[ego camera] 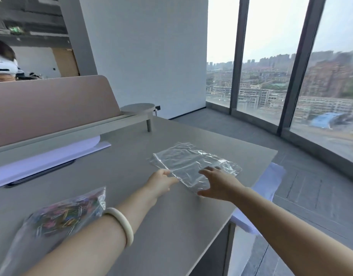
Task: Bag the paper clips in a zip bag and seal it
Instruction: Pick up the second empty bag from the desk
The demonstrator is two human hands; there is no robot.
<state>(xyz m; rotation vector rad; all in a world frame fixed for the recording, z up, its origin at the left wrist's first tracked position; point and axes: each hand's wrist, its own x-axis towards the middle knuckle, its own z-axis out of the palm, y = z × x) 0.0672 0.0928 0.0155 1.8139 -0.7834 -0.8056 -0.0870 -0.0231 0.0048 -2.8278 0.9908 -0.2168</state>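
Clear, thin plastic zip bag (193, 164), glossy and creased, catching window light in bright streaks; crinkled most just beyond the fingertips (217, 168) of the right hand (217, 184). Matt, smooth grey table (131, 176) under both palms, no sheen. Well back from the left hand (161, 182), a second clear plastic bag (58, 220), wrinkled and shiny, full of coloured paper clips (60, 216), coating glossy-looking but blurred. On the left wrist, a smooth, pale bangle (121, 224) with soft polish.
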